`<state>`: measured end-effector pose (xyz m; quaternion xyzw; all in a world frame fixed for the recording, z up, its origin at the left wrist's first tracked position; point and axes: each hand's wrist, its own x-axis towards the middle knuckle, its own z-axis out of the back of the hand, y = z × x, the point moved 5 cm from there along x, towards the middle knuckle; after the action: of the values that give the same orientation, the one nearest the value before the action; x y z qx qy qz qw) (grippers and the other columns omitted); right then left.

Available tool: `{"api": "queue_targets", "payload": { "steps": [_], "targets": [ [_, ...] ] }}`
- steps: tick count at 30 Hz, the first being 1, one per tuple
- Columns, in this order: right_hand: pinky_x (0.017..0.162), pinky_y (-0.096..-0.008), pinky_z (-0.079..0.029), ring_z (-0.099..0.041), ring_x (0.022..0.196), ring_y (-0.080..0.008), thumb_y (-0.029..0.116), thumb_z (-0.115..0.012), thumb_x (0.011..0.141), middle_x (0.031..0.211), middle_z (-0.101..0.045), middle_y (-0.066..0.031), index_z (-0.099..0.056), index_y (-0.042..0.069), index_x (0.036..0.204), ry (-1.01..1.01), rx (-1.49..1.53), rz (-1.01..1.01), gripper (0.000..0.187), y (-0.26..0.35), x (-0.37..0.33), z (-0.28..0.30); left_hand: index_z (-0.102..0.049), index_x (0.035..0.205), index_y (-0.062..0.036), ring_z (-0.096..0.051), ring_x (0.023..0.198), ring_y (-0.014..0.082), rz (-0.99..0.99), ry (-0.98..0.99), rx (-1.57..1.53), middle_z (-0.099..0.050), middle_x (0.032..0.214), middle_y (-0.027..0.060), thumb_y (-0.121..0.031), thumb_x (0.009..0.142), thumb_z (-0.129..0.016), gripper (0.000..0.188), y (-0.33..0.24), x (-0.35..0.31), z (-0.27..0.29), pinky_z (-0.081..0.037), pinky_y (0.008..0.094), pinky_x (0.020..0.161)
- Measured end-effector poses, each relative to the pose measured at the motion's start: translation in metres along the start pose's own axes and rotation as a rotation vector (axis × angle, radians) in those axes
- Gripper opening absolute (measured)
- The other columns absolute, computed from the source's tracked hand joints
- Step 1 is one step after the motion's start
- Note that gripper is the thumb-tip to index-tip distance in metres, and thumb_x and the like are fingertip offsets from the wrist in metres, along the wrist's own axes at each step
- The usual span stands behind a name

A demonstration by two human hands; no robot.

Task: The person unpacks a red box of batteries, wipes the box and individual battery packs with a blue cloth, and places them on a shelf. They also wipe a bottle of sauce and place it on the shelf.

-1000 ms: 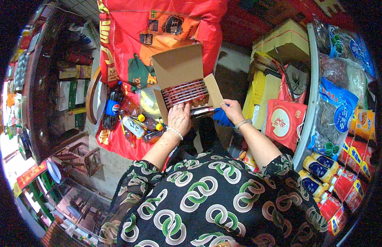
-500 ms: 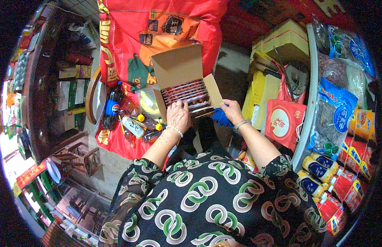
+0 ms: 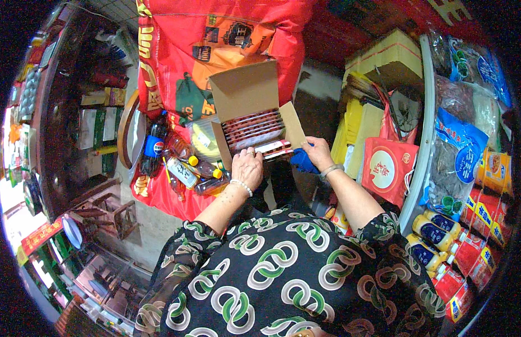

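Observation:
An open brown cardboard box [image 3: 246, 84] stands before me with its lid raised at the back. Inside, thin flat dark-red packets [image 3: 252, 127] are lined up on edge. My left hand [image 3: 247, 169] bends its fingers over the near packets [image 3: 274, 148], which lean toward me and show red and white edges; its fingertips are partly hidden. At the box's right corner, my right hand [image 3: 319, 154] pinches the side flap [image 3: 294, 124] between thumb and fingers. Just beneath that hand hangs a crumpled blue item [image 3: 303, 162], whose kind I cannot tell.
Drink bottles [image 3: 184, 171] lie on a red printed cover [image 3: 170, 62] left of the box. A red paper bag [image 3: 388, 168] and yellow bundles [image 3: 356, 121] stand on the right. Beyond them, a shelf holds bagged dry goods [image 3: 457, 149] and jars [image 3: 435, 227]. A wooden stool [image 3: 114, 216] is at lower left.
My left hand has drawn back slightly toward me. The near packets have tipped toward me, and a gap has opened behind them. My right hand stays at the flap.

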<state>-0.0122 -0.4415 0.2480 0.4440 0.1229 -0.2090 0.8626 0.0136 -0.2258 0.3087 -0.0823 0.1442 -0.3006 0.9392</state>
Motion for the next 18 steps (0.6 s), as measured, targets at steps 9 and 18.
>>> {"api": "queue_targets", "payload": {
  "steps": [9,18],
  "targets": [
    [0.07,-0.0354,-0.046,-0.059,0.077,-0.031,0.026,-0.057,0.072,0.083,-0.061,-0.0168,-0.062,0.007,0.092,0.001,-0.013,0.019,0.029,-0.003,0.001,-0.001,-0.056,0.082,-0.0052,-0.051,0.083,0.0242,0.009,-0.043,-0.038,-0.052,0.083,0.0105,-0.01,0.067,-0.053,0.016,-0.001,0.0,0.003,-0.041,0.0344,0.068],
    [0.072,-0.0362,-0.045,-0.058,0.08,-0.0319,0.027,-0.057,0.072,0.085,-0.06,-0.0175,-0.062,0.007,0.092,0.013,-0.033,0.022,0.028,-0.009,0.003,-0.004,-0.057,0.083,-0.0062,-0.052,0.08,0.0249,0.016,-0.06,-0.049,-0.052,0.082,0.0107,-0.011,0.07,-0.052,0.015,0.002,0.0,0.002,-0.041,0.0351,0.069]
  ]
}}
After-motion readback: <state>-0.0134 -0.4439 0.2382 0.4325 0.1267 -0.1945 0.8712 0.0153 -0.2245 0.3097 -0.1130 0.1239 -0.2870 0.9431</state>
